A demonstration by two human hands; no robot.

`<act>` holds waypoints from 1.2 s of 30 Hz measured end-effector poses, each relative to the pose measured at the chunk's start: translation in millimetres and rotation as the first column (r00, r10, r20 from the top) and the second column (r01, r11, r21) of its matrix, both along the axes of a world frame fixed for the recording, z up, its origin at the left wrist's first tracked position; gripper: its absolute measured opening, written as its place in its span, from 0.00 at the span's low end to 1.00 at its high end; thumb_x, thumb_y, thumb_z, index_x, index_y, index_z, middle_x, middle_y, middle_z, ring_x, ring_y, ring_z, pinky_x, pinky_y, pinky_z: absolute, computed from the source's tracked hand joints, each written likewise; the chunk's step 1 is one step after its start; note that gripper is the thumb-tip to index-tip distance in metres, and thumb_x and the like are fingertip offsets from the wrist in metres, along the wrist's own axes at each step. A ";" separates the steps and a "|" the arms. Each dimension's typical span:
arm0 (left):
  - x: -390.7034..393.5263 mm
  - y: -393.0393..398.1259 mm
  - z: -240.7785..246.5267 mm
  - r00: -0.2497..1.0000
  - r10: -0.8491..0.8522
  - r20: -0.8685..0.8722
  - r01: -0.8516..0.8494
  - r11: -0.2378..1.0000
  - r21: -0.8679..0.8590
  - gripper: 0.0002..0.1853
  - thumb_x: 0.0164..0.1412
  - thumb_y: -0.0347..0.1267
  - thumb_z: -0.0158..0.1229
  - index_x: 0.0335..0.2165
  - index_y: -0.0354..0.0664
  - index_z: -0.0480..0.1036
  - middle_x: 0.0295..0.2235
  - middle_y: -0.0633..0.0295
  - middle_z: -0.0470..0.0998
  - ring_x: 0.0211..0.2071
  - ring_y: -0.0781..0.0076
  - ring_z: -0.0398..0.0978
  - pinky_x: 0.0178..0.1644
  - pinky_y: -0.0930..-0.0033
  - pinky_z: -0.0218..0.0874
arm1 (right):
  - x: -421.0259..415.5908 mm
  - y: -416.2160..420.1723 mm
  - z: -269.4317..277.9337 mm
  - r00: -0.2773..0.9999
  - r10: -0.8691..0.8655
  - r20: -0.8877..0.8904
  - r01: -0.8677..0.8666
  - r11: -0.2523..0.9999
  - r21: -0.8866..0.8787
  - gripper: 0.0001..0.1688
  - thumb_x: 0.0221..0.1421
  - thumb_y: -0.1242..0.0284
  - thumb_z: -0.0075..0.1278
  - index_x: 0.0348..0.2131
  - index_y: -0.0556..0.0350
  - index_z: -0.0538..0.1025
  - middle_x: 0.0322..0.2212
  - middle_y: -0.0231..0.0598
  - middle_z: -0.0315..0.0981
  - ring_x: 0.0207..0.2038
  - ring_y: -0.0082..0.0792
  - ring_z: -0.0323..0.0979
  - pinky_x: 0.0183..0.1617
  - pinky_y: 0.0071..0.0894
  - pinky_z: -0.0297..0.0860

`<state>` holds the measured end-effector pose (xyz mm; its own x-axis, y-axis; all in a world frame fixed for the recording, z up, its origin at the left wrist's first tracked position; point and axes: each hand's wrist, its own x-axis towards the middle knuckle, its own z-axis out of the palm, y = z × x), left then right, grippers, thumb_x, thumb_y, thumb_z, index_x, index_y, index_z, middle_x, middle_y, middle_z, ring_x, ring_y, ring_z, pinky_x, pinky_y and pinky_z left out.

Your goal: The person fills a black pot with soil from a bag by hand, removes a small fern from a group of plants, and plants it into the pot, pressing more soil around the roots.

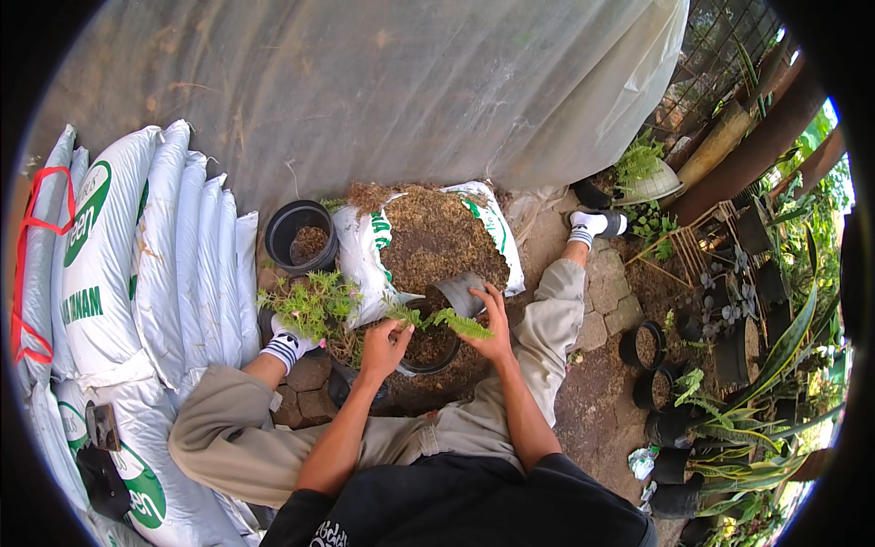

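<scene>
My right hand [493, 327] grips a small grey plastic pot [462, 294], which is tipped on its side with its mouth towards the left. Green fern fronds [459, 321] hang in front of it. The fingertips of my left hand [385, 347] pinch a fern leaf [406, 314] to the left of that pot. Below both hands, a wider black pot [448, 360] with dark soil in it stands between my legs. Just beyond lies a cut-open white sack [362, 256], full of brown potting mix [444, 232].
A black pot [273, 239] with some mix and a flowering plant [311, 301] stand left of the open sack. Stacked white sacks [113, 253] line the left, with a phone [102, 427] on them. Potted plants [738, 437] crowd the right. A plastic sheet [383, 96] hangs ahead.
</scene>
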<state>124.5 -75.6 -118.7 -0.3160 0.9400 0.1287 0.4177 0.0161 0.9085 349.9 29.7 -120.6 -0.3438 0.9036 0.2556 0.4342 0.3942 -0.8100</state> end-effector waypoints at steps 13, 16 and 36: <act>-0.9 0.6 -5.6 1.000 -0.003 0.009 0.003 1.000 0.006 0.09 0.59 0.30 0.61 0.29 0.32 0.76 0.20 0.52 0.78 0.19 0.65 0.75 0.24 0.66 0.63 | 1.3 1.1 -4.1 1.000 0.017 -0.026 -0.018 0.999 -0.035 0.51 0.27 0.73 0.72 0.55 0.45 0.71 0.62 0.45 0.55 0.60 0.45 0.62 0.48 0.38 0.71; -0.6 0.4 -4.4 1.000 0.001 0.011 -0.001 1.000 -0.001 0.09 0.58 0.30 0.61 0.29 0.31 0.77 0.21 0.51 0.78 0.20 0.64 0.77 0.25 0.66 0.64 | 0.4 0.1 -5.1 0.997 -0.007 -0.076 0.000 0.996 -0.086 0.50 0.27 0.72 0.72 0.55 0.45 0.71 0.62 0.45 0.55 0.59 0.43 0.63 0.47 0.37 0.71; -2.8 -2.6 -24.9 0.986 -0.163 -0.042 0.155 0.977 -0.143 0.19 0.54 0.24 0.63 0.45 0.38 0.72 0.31 0.55 0.81 0.30 0.64 0.81 0.34 0.63 0.69 | 4.6 1.8 -6.1 0.998 -0.038 -0.058 0.032 0.995 -0.096 0.47 0.34 0.62 0.74 0.54 0.45 0.71 0.62 0.47 0.56 0.57 0.45 0.66 0.49 0.37 0.71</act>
<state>121.8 -78.2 -143.6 -0.1571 0.9876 0.0062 0.4729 0.0697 0.8783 354.5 31.5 -126.7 -0.2980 0.9360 0.1875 0.3961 0.3000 -0.8678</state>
